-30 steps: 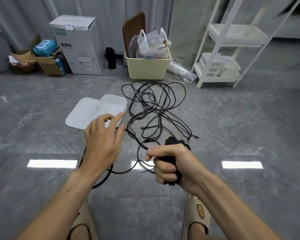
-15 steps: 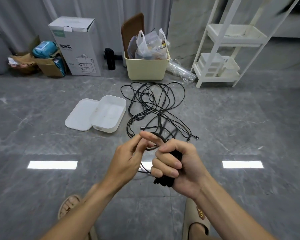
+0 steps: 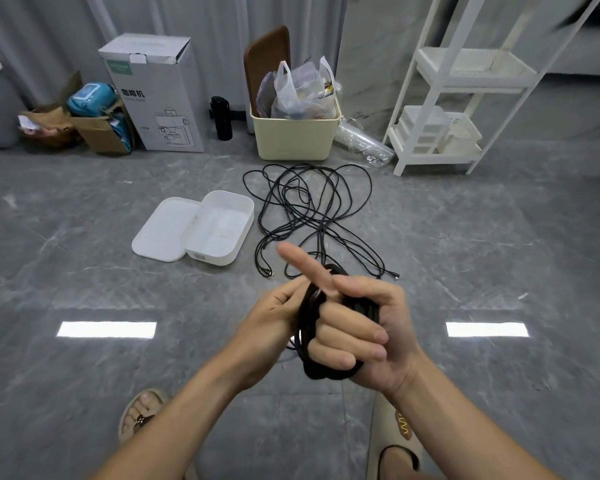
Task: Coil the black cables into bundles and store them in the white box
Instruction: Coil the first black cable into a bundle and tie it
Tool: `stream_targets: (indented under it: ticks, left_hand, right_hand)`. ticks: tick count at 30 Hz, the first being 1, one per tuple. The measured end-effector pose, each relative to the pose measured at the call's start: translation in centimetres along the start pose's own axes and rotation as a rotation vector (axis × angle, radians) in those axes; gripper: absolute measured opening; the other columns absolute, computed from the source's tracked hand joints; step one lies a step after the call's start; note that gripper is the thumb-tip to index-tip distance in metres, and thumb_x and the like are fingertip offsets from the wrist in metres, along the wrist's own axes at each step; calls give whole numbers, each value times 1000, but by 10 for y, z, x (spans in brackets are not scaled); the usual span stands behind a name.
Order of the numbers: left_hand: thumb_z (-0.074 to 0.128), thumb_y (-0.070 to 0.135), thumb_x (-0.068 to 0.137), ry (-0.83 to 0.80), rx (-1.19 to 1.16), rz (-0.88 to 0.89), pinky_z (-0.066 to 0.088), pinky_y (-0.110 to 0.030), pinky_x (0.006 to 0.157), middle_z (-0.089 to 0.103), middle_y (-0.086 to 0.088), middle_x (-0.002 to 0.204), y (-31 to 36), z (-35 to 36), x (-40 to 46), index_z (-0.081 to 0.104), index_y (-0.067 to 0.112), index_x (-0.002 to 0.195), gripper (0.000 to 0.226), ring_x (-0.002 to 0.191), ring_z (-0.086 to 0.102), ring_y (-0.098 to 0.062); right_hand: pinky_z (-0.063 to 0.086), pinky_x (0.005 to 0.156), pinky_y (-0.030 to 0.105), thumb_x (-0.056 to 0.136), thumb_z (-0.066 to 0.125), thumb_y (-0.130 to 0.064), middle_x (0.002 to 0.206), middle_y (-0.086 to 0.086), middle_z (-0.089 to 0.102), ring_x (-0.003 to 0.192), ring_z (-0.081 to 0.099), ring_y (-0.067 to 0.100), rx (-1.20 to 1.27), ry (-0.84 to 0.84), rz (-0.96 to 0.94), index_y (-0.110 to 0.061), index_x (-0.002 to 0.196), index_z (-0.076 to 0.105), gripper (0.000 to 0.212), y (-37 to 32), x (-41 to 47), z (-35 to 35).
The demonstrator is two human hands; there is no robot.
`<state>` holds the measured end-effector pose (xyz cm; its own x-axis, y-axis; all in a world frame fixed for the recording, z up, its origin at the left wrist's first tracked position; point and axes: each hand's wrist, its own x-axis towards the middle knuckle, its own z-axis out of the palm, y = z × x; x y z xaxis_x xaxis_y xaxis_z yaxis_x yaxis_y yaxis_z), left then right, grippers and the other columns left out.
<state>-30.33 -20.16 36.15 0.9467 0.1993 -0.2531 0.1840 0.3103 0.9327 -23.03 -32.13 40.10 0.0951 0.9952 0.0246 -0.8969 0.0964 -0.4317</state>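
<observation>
Cables (image 3: 312, 209) sprawl loose on the floor right of the open white box (image 3: 222, 226), apparently within reach for storing. Nearer, the right hand (image 3: 361, 334) curls three fingers through the coiled bundle (image 3: 309, 327), forefinger straight, seemingly as a winding former; its long axis runs upright. The left hand (image 3: 274, 317) pinches the bundle's edge.
</observation>
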Motion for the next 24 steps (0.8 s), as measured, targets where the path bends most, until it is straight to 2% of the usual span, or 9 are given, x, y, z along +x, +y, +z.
stream_targets:
  ticks: [3, 7, 10, 12, 14, 17, 19, 21, 24]
  left_hand:
    - [48, 35, 98, -69, -168, -76, 53, -21, 85, 72, -6, 118, -2, 4, -1, 74, 24, 114, 33, 113, 67, -15]
    - [48, 34, 98, -76, -272, -238, 56, -25, 76, 75, -9, 98, -8, 3, -4, 78, 15, 101, 36, 85, 71, -17]
    - [39, 32, 106, -130, -224, -343, 56, -30, 78, 75, -14, 102, -14, 5, -5, 69, 9, 113, 39, 84, 72, -22]
    - [37, 33, 105, -170, -241, -406, 57, -32, 83, 74, -15, 108, -16, 8, -5, 67, 7, 114, 41, 89, 72, -24]
    - [35, 34, 104, -216, -295, -466, 56, -32, 85, 73, -15, 113, -17, 10, -5, 65, 5, 119, 44, 94, 71, -25]
    - [37, 36, 100, -244, -387, -550, 56, -35, 84, 70, -19, 115, -20, 8, -4, 61, -1, 126, 51, 94, 71, -27]
    - [42, 34, 96, -227, -465, -582, 57, -36, 79, 69, -22, 115, -21, 5, -3, 61, -5, 125, 53, 90, 71, -28]
    - [43, 30, 96, -206, -500, -595, 58, -33, 73, 70, -22, 109, -20, 2, -2, 64, -8, 121, 51, 78, 69, -25]
    - [45, 17, 97, -172, -355, -552, 53, -28, 63, 72, -13, 91, -17, 0, -2, 78, 3, 94, 36, 59, 57, -14]
  right_hand:
    - [48, 62, 31, 97, 37, -8, 48, 1, 36, 40, 37, 15, 7, 62, -99, -8, 156, 26, 59, -10, -3, 0]
    - [56, 70, 35, 96, 46, -10, 63, 7, 59, 54, 62, 19, -25, 208, -244, -15, 156, 28, 63, -19, -6, -4]
    - [60, 73, 35, 93, 47, -17, 88, 5, 74, 73, 73, 21, -56, 317, -371, -20, 150, 42, 57, -22, -4, -10]
    - [61, 80, 39, 92, 46, -16, 113, 9, 74, 87, 75, 26, -95, 385, -429, -24, 150, 40, 59, -24, -1, -11]
    - [58, 91, 43, 90, 48, -14, 130, 10, 67, 103, 72, 31, -163, 449, -457, -30, 154, 29, 69, -24, 3, -12]
    - [49, 103, 51, 93, 49, -10, 137, 4, 63, 116, 66, 35, -328, 563, -486, -38, 156, 19, 76, -21, 7, -15]
    - [45, 107, 53, 96, 49, -11, 142, -2, 58, 118, 65, 30, -529, 646, -502, -44, 154, 20, 73, -17, 9, -17]
    - [47, 105, 46, 90, 57, -16, 143, -10, 54, 119, 64, 23, -778, 703, -503, -51, 146, 25, 73, -11, 9, -20]
    - [49, 93, 18, 91, 52, -16, 139, -20, 53, 118, 63, 8, -1135, 748, -484, -56, 145, 26, 72, -2, 9, -25]
